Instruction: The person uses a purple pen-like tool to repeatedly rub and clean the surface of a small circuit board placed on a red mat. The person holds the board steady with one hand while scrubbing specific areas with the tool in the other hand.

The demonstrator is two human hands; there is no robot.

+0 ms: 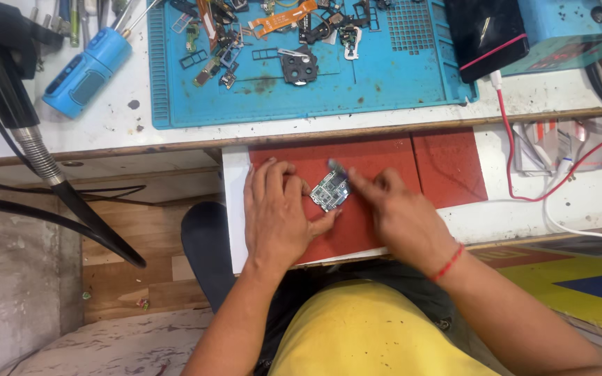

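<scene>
Head view: left hand [278, 212] lies flat on the red mat [384, 167], fingers spread, thumb and fingertips pressed against the left edge of a small green circuit board [330, 191]. Not a closed grip, more a pinning hold on the board. Right hand [400, 212] sits just right of the board, index finger extended, its tip touching the board's upper right corner by a small grey bit I can't identify. Other fingers curled; can't tell if they hold anything. Red thread band [449, 262] on the right wrist.

Beyond both hands, further up the counter [106, 129]: blue work mat [357, 83] strewn with small phone parts [259, 35]. Up and left of the left hand: blue cylindrical tool [86, 73]. Up and right of the right hand: black device [485, 31], red cable [517, 150].
</scene>
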